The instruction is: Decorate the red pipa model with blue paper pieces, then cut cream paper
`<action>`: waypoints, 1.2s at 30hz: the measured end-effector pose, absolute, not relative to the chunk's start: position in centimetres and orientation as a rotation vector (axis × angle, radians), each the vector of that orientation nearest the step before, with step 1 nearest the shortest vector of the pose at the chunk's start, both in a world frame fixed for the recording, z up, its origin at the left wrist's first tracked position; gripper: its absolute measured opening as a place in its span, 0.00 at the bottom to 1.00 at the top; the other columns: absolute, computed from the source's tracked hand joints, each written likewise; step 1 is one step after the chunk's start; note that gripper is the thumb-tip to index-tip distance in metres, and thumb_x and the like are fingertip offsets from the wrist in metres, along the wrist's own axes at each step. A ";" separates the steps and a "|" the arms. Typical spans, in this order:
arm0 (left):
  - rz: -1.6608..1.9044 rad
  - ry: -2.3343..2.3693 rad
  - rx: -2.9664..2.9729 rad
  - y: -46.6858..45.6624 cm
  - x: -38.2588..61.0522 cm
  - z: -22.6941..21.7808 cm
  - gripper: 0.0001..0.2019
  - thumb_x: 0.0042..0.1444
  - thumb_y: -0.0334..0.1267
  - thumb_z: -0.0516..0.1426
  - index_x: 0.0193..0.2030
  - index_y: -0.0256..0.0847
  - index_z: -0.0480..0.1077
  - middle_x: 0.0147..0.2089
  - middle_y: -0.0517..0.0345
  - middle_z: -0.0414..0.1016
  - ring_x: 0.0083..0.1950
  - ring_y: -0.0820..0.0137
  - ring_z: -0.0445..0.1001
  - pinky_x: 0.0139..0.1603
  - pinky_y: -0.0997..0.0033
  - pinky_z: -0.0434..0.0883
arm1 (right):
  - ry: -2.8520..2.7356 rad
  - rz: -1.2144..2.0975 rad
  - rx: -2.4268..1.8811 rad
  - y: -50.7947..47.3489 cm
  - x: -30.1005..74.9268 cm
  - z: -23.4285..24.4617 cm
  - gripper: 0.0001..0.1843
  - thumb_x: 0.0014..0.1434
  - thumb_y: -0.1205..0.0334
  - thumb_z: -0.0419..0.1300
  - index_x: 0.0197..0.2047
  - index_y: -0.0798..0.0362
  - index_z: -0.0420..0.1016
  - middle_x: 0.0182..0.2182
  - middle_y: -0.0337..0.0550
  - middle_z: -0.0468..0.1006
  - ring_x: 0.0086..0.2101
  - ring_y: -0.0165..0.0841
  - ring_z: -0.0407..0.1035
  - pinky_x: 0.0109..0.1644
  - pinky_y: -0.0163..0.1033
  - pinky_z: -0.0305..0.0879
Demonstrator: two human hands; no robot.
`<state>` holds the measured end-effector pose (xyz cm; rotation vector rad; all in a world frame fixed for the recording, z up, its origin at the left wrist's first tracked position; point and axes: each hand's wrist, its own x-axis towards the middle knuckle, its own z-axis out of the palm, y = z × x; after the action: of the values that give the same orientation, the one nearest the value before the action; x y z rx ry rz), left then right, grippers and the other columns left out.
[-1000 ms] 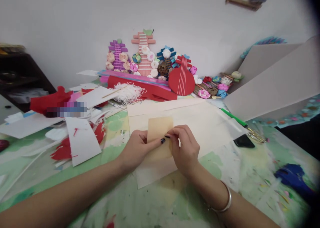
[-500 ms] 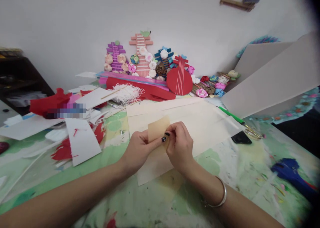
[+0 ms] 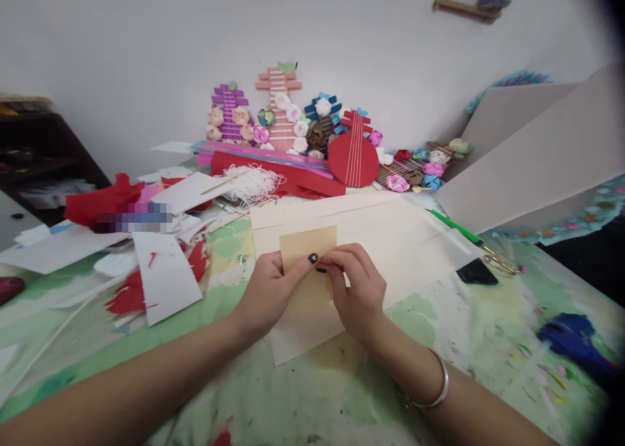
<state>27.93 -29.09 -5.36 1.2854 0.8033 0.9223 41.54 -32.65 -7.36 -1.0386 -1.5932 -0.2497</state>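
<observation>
A small tan piece of paper [image 3: 305, 239] is held up over the table between my two hands. My left hand [image 3: 268, 290] grips its left side, with the thumb lying across its face. At its right edge, my right hand [image 3: 359, 293] has its fingers bent and pinched together on the same paper. Beneath both hands lie large cream sheets of paper [image 3: 400, 237], one corner reaching toward me. The fingers behind the tan paper are hidden.
Paper scraps and a white card [image 3: 166, 280] litter the left, beside a tangle of white string [image 3: 251, 184]. Several lute-shaped crafts, one a red lute [image 3: 354, 156], line the wall. Scissors [image 3: 498, 260], a green stick [image 3: 454, 226] and a blue glue gun [image 3: 573, 342] lie on the right.
The tan paper has turned more upright and shows more of its face. My right fingers have shifted slightly along its edge, and the whole view has moved a little.
</observation>
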 end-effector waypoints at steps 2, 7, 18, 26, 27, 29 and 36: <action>0.911 0.810 1.285 -29.2 28.0 -5.3 0.19 0.50 0.48 0.62 0.41 0.33 0.77 0.36 0.50 0.80 0.36 0.63 0.77 0.30 0.73 0.72 | -1.594 -0.262 -1.018 -32.6 41.5 -7.3 0.10 0.62 0.74 0.53 0.35 0.52 0.71 0.30 0.42 0.71 0.32 0.30 0.67 0.35 0.38 0.68; 0.898 0.803 1.270 -29.2 28.1 -5.2 0.18 0.50 0.47 0.62 0.40 0.33 0.77 0.35 0.51 0.80 0.34 0.66 0.76 0.30 0.74 0.71 | -1.593 -0.251 -1.049 -32.5 41.6 -7.3 0.12 0.61 0.76 0.51 0.33 0.53 0.69 0.30 0.42 0.68 0.32 0.30 0.65 0.33 0.36 0.67; 0.906 0.832 1.312 -29.0 27.9 -5.2 0.17 0.50 0.47 0.62 0.37 0.33 0.77 0.33 0.51 0.79 0.30 0.69 0.74 0.24 0.77 0.67 | -1.619 -0.285 -0.975 -32.5 41.9 -7.1 0.11 0.60 0.76 0.53 0.33 0.52 0.71 0.31 0.41 0.68 0.31 0.28 0.66 0.32 0.35 0.67; 0.861 0.886 1.307 -29.1 28.1 -5.2 0.16 0.49 0.47 0.62 0.36 0.34 0.77 0.31 0.51 0.79 0.29 0.67 0.75 0.23 0.75 0.68 | -1.745 -0.285 -1.001 -32.4 42.8 -7.3 0.11 0.60 0.77 0.52 0.33 0.53 0.69 0.30 0.42 0.64 0.32 0.29 0.62 0.32 0.36 0.64; 0.859 0.886 1.312 -29.1 28.1 -5.2 0.16 0.48 0.47 0.62 0.36 0.34 0.77 0.30 0.52 0.79 0.29 0.66 0.75 0.24 0.75 0.69 | -1.764 -0.295 -1.001 -32.4 42.9 -7.3 0.10 0.60 0.76 0.52 0.33 0.53 0.69 0.30 0.42 0.64 0.32 0.30 0.61 0.32 0.37 0.63; 0.856 0.888 1.329 -29.0 28.1 -5.2 0.16 0.48 0.47 0.62 0.35 0.34 0.77 0.29 0.52 0.79 0.29 0.65 0.75 0.24 0.74 0.69 | -1.797 -0.332 -1.015 -32.4 43.0 -7.2 0.10 0.60 0.75 0.51 0.32 0.53 0.68 0.30 0.42 0.64 0.32 0.31 0.60 0.32 0.38 0.62; 0.829 0.875 1.255 -28.9 28.3 -5.5 0.15 0.48 0.44 0.63 0.36 0.33 0.77 0.34 0.51 0.80 0.29 0.68 0.75 0.25 0.75 0.69 | -1.826 -0.258 -1.106 -32.3 42.9 -7.3 0.11 0.62 0.75 0.49 0.31 0.53 0.64 0.31 0.41 0.63 0.33 0.31 0.60 0.34 0.38 0.64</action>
<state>28.25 -28.86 -5.52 1.2551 0.8750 0.8293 42.89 -32.33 -7.28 -1.1063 -1.8263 -0.2581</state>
